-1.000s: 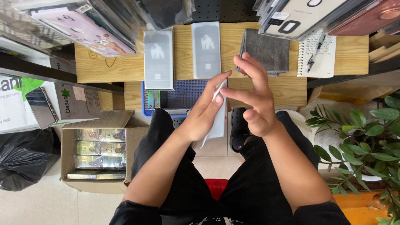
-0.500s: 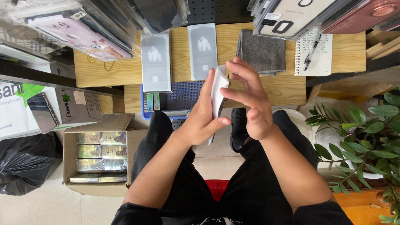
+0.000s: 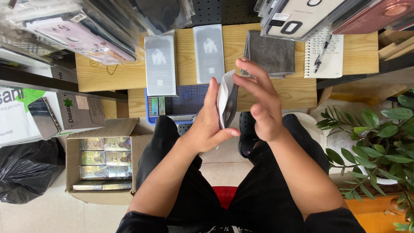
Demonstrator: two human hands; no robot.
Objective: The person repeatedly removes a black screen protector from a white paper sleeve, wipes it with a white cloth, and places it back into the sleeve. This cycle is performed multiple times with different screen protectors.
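Observation:
My left hand [image 3: 207, 125] holds a thin white sleeve [image 3: 224, 101] upright over my lap, thumb under its lower edge. A dark flat piece [image 3: 230, 110] shows at the sleeve's open side. My right hand [image 3: 258, 103] is against the sleeve's right side, fingers spread and touching its top edge. Beyond my hands, two grey flat packs [image 3: 160, 65] [image 3: 208, 53] lie on the wooden table [image 3: 108, 75], beside a grey cloth [image 3: 271, 54].
A notepad with a pen [image 3: 323, 54] lies at the table's right. A blue tray [image 3: 189, 99] sits on the lower shelf. A cardboard box [image 3: 101, 157] of packs and a black bag [image 3: 26, 170] stand at left, a leafy plant [image 3: 375, 142] at right. Hanging packs fill the top.
The sleeve has turned from edge-on to more upright and opened slightly, the dark piece now showing. My right hand's fingers have shifted up to its top edge.

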